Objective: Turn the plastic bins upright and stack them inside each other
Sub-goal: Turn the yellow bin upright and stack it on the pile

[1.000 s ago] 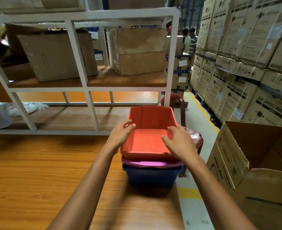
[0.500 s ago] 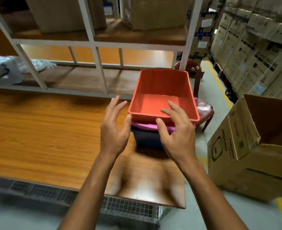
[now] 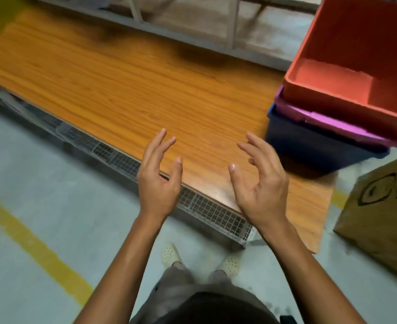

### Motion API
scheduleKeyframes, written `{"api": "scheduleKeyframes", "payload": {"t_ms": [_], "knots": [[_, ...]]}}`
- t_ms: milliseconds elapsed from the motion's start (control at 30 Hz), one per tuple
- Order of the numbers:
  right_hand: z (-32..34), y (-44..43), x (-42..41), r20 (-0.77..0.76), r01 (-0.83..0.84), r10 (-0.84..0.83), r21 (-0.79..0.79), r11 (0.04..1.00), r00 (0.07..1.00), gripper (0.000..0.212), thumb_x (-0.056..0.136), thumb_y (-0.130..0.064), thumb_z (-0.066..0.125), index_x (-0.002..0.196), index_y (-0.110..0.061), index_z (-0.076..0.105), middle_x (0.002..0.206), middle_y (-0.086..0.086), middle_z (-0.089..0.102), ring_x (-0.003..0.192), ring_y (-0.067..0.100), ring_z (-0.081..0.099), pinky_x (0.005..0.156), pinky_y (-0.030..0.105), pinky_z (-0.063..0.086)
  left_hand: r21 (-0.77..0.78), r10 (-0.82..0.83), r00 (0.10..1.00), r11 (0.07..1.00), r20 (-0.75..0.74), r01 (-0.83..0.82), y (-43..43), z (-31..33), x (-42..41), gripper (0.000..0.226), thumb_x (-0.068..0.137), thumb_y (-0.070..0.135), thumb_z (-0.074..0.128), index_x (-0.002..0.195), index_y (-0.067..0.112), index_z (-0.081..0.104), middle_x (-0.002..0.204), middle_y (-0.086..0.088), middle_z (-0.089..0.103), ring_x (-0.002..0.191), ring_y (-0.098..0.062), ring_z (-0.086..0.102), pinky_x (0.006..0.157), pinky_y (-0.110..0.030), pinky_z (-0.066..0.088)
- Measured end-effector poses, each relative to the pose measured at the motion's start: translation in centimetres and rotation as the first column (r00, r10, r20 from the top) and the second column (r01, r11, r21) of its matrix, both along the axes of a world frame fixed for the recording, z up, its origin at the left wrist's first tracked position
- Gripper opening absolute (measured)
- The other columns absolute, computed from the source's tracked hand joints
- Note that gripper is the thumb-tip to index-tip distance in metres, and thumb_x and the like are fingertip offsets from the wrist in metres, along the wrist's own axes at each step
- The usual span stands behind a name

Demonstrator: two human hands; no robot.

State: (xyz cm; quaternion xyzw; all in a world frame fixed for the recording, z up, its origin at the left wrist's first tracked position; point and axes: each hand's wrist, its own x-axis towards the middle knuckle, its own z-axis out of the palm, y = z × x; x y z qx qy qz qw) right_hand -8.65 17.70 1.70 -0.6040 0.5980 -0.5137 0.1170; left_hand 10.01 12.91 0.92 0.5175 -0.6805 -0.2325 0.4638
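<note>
Three plastic bins stand upright and nested at the right end of the wooden table [image 3: 127, 90]. The red bin [image 3: 347, 73] is on top, a purple bin [image 3: 328, 121] shows only its rim below it, and a dark blue bin [image 3: 309, 143] is at the bottom. My left hand [image 3: 158, 181] and my right hand [image 3: 260, 185] hover over the table's near edge, palms facing each other, fingers spread, holding nothing. Both hands are apart from the bins, left of and nearer than the stack.
A cardboard box [image 3: 384, 211] stands on the floor at the right, close to the table's corner. A wire mesh tray [image 3: 202, 209] runs under the table's near edge. White shelf uprights [image 3: 235, 22] rise behind the table. A yellow line [image 3: 33, 246] crosses the floor.
Both hands let go of the red bin and drew back toward me. The view tilted down and left, so the stack now sits at the upper right.
</note>
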Motion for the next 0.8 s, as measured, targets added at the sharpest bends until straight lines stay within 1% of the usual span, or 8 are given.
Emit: {"api": "scheduleKeyframes", "payload": {"t_ms": [133,333,500,567,633,700,733,800], "knots": [[-1.1,-0.8,5.3,-0.006,-0.129,0.129,0.058,0.99,0.992,0.041,0.089,-0.025,0.065,0.123,-0.003,0.065,0.137,0.013,0.058,0.124,0.028,0.057,0.088,0.049,0.053,0.02,0.102,0.995,0.995,-0.003,-0.102,1.1,-0.8,4.4,0.035,0.095,0.01,0.059,0.129,0.004,0.061,0.147,-0.012,0.051,0.139,-0.02,0.046,0.111,-0.048,0.041],[-1.7,-2.2,14.1,0.028,-0.28,0.279,0.136,0.95,0.96,0.044,0.091,-0.029,0.064,0.129,-0.007,0.062,0.138,0.008,0.057,0.128,0.022,0.055,0.091,0.048,0.053,0.04,0.183,0.983,0.982,-0.01,-0.182,1.5,-1.2,12.5,0.037,0.094,0.008,0.059,0.131,0.001,0.059,0.146,-0.015,0.051,0.14,-0.023,0.046,0.114,-0.041,0.039],[-1.0,-4.2,22.1,0.113,-0.376,0.363,0.134,0.917,0.925,0.047,0.092,-0.032,0.062,0.132,-0.009,0.059,0.134,0.005,0.06,0.124,0.018,0.058,0.091,0.046,0.055,0.054,0.264,0.961,0.964,-0.078,-0.26,1.4,-1.6,20.8,0.038,0.095,0.01,0.057,0.133,0.003,0.057,0.147,-0.01,0.051,0.141,-0.021,0.045,0.111,-0.051,0.04],[-0.7,-5.2,25.3,0.123,-0.396,0.381,0.128,0.909,0.916,0.048,0.091,-0.032,0.061,0.133,-0.009,0.059,0.132,0.004,0.061,0.122,0.017,0.059,0.092,0.045,0.055,0.049,0.298,0.95,0.954,-0.087,-0.295,1.1,-1.8,24.4,0.039,0.095,0.01,0.057,0.133,0.004,0.057,0.147,-0.01,0.052,0.14,-0.021,0.045,0.111,-0.052,0.041],[-0.7,-6.3,28.3,0.124,-0.41,0.396,0.118,0.905,0.91,0.047,0.091,-0.032,0.061,0.132,-0.01,0.058,0.129,0.003,0.062,0.118,0.016,0.06,0.09,0.039,0.056,0.028,0.328,0.943,0.945,-0.056,-0.327,1.0,-1.8,27.8,0.039,0.094,0.01,0.058,0.132,0.003,0.058,0.147,-0.011,0.052,0.14,-0.024,0.046,0.112,-0.049,0.04],[-0.8,-7.6,31.2,0.117,-0.421,0.409,0.114,0.9,0.905,0.047,0.091,-0.033,0.06,0.131,-0.01,0.059,0.125,0.002,0.063,0.114,0.015,0.062,0.088,0.034,0.056,0.004,0.361,0.933,0.933,0.001,-0.361,0.8,-1.7,31.1,0.039,0.093,0.009,0.06,0.131,0.002,0.059,0.146,-0.012,0.053,0.139,-0.027,0.047,0.115,-0.04,0.038],[-0.8,-8.2,32.7,0.117,-0.429,0.417,0.12,0.895,0.902,0.046,0.091,-0.034,0.06,0.131,-0.011,0.059,0.124,0.001,0.064,0.112,0.014,0.063,0.089,0.035,0.056,0.0,0.378,0.926,0.926,0.015,-0.378,0.8,-1.6,32.7,0.039,0.093,0.011,0.06,0.131,0.002,0.059,0.145,-0.013,0.053,0.139,-0.027,0.047,0.115,-0.037,0.037],[-0.9,-9.3,35.6,0.121,-0.453,0.439,0.14,0.88,0.89,0.047,0.091,-0.037,0.059,0.133,-0.016,0.057,0.123,-0.002,0.063,0.11,0.012,0.063,0.092,0.038,0.055,0.004,0.419,0.908,0.908,0.007,-0.419,0.6,-1.6,35.7,0.04,0.093,0.015,0.058,0.131,0.003,0.059,0.145,-0.011,0.054,0.139,-0.026,0.047,0.116,-0.037,0.037]]}}
